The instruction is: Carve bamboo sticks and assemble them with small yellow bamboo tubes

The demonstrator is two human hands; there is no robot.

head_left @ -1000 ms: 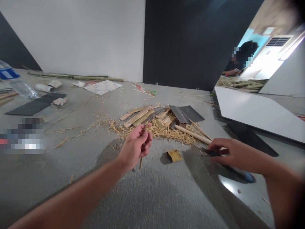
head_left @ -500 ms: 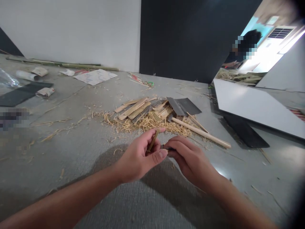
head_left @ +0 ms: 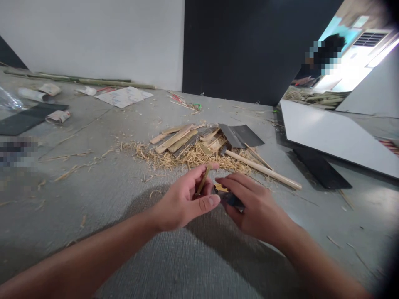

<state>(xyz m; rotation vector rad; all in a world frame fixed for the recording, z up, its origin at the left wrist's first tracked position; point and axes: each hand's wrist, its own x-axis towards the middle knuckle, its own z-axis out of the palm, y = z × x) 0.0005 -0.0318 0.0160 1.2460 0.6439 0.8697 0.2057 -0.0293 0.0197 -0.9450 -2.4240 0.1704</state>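
Note:
My left hand [head_left: 179, 203] is closed round a short, thin bamboo piece [head_left: 203, 181], which slants up between the thumb and fingers. Right beside it, my right hand [head_left: 258, 205] grips a small dark tool [head_left: 233, 200] with a yellowish part on top; its exact kind is mostly hidden by the fingers. The tool lies close to the left thumb, and I cannot tell whether it touches the bamboo. Beyond both hands spreads a heap of curly shavings [head_left: 187, 158], with split bamboo slats [head_left: 176, 139] lying on it.
A wooden-handled hammer [head_left: 264, 169] lies right of the heap, under a bent dark sheet [head_left: 241, 136]. Farther right are a white panel [head_left: 333, 137] and a black slab [head_left: 322, 169]. Bamboo poles [head_left: 93, 82] run along the wall. A person [head_left: 324, 58] shows at upper right.
My right hand has turned and opened out slightly, showing more of the dark tool and its yellowish part. The left hand keeps its hold on the bamboo piece.

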